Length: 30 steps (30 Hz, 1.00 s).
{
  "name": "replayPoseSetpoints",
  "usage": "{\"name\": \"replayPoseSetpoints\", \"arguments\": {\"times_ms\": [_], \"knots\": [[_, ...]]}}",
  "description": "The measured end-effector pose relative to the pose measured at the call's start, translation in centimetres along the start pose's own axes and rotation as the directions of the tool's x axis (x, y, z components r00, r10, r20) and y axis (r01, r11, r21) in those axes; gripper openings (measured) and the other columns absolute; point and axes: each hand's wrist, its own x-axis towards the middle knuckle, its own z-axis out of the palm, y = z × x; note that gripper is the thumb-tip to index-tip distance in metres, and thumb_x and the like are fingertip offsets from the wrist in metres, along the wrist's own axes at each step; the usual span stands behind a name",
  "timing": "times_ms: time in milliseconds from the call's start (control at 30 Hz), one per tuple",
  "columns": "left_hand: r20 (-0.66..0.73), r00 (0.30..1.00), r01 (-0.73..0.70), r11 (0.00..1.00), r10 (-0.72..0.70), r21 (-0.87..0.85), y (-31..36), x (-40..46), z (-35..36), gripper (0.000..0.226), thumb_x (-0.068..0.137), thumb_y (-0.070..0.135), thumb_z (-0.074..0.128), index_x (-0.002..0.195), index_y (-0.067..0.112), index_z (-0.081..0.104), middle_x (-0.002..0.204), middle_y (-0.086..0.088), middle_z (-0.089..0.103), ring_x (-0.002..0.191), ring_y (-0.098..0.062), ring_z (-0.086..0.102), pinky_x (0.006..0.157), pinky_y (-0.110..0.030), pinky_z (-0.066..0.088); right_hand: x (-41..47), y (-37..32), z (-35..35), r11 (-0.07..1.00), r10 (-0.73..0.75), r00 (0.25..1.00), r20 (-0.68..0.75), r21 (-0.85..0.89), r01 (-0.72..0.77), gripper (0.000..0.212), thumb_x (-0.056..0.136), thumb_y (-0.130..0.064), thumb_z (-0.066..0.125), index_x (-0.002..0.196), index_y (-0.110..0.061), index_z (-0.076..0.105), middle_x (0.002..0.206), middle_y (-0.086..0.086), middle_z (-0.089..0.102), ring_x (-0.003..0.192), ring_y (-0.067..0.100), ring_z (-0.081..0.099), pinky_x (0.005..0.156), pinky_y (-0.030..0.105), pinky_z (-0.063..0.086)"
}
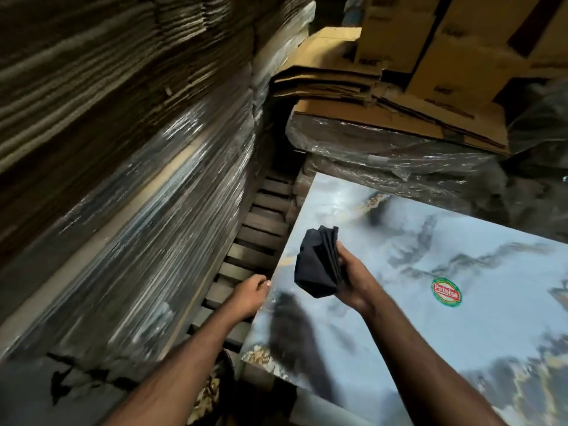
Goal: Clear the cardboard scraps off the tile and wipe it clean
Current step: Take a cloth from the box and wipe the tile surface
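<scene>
A large glossy tile [430,302] with a blue, grey and gold marble pattern lies flat at the lower right, a round red and green sticker [447,292] on it. My right hand [350,279] is shut on a folded dark cloth [316,265], held just above the tile near its left edge. My left hand [250,292] rests at the tile's left edge with the fingers curled; whether it grips the edge I cannot tell. No cardboard scraps show on the visible tile surface.
A tall stack of plastic-wrapped flat cardboard [123,210] fills the left. Wooden pallet slats [261,229] run in the gap beside the tile. Behind the tile sit wrapped stacks [384,155] topped with flattened boxes [353,84].
</scene>
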Motion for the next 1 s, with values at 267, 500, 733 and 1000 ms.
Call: {"name": "replayPoseSetpoints", "arguments": {"times_ms": [267,500,733,1000], "knots": [[-0.040,0.995,0.081,0.988,-0.087,-0.134,-13.1,-8.1,1.8,0.025,0.088,0.027,0.054,0.112,0.020,0.061,0.118,-0.012,0.066,0.109,-0.028,0.061,0.097,-0.045,0.050,-8.9,9.5,8.0,0.985,0.108,0.983,0.149,-0.152,-0.085,0.055,0.095,-0.050,0.048,0.131,-0.010,0.060,0.127,0.012,0.065,0.115,0.026,0.064,0.089,0.037,0.055],[-0.267,0.913,0.199,0.909,-0.307,-0.366,-15.8,-23.1,0.0,0.022,0.100,0.029,0.047,0.085,0.015,0.055,0.077,-0.007,0.055,0.071,-0.020,0.052,0.067,-0.029,0.040,-13.5,15.2,12.9,0.790,0.167,0.959,0.227,-0.612,0.007,0.024,0.100,-0.016,0.052,0.122,-0.008,0.058,0.102,0.013,0.069,0.091,0.027,0.066,0.080,0.037,0.055],[-0.401,0.757,0.256,0.799,-0.516,-0.544,-18.1,-34.4,3.6,0.025,0.102,0.026,0.046,0.100,0.009,0.065,0.091,-0.004,0.058,0.086,-0.016,0.053,0.071,-0.025,0.038,-13.2,22.0,13.3,-0.049,0.164,0.858,0.487,-0.864,0.500,0.032,0.100,-0.025,0.050,0.127,-0.007,0.056,0.116,0.021,0.065,0.106,0.037,0.062,0.081,0.036,0.047],[-0.388,0.638,0.313,0.685,-0.665,-0.658,-18.4,-41.4,11.6,0.040,0.101,0.038,0.047,0.114,0.003,0.061,0.121,-0.022,0.063,0.110,-0.033,0.061,0.089,-0.037,0.049,-15.1,22.4,9.6,-0.024,0.089,0.830,0.551,-0.832,0.555,0.030,0.098,-0.014,0.055,0.126,-0.007,0.060,0.110,0.016,0.068,0.101,0.032,0.064,0.074,0.027,0.039]]}}
